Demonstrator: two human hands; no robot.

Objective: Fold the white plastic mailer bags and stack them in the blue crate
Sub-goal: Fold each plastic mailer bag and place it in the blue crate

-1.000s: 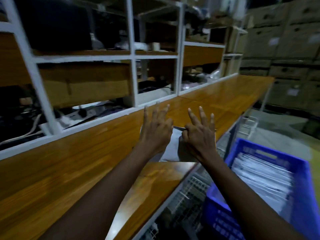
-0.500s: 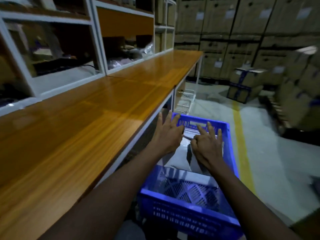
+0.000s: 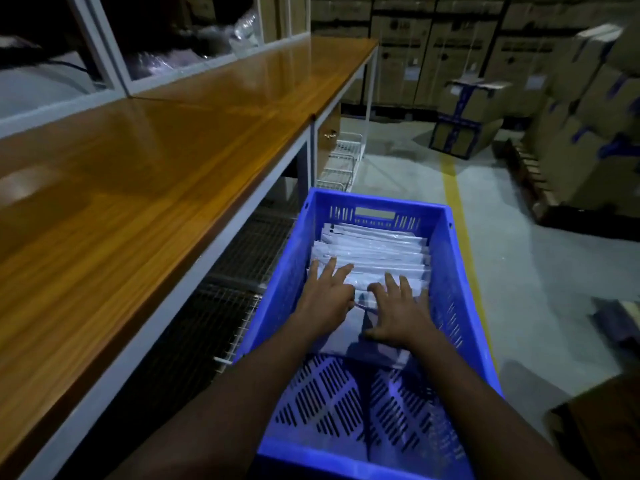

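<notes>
A blue plastic crate (image 3: 450,271) stands on the floor to the right of the wooden workbench. Inside it, a row of several folded white mailer bags (image 3: 374,247) leans against the far wall. A folded white mailer bag (image 3: 349,336) lies at the near end of that row. My left hand (image 3: 325,292) and my right hand (image 3: 398,310) both rest flat on top of it, fingers spread, side by side. The near half of the crate's slotted floor is bare.
The long wooden workbench (image 3: 138,174) runs along the left with white shelving (image 3: 104,64) behind it. Wire racks (image 3: 339,161) sit under the bench. Cardboard boxes (image 3: 464,116) and a pallet stack stand on the right, past a yellow floor line (image 3: 457,209).
Both hands carried the folded bag from the workbench rightwards and down into the crate. It now lies against the row of bags, with my palms flat on it.
</notes>
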